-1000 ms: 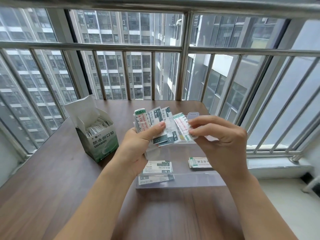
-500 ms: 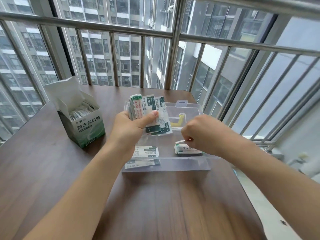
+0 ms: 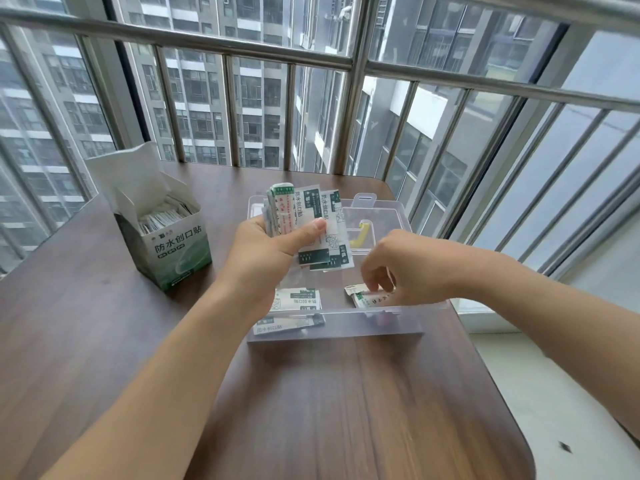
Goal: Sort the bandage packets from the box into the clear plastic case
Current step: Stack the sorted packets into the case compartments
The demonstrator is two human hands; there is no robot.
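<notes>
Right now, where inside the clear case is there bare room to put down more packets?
The floor of the clear plastic case is bare in the middle, between the left packets and the right pile, below the fan in the left hand. The right side is crowded: the right hand touches that pile. The far corner holds a yellow piece.

wooden table [image 3: 311, 410] | steel window bars [image 3: 356, 64] | daylight | apartment towers [image 3: 214, 98] outside
</notes>
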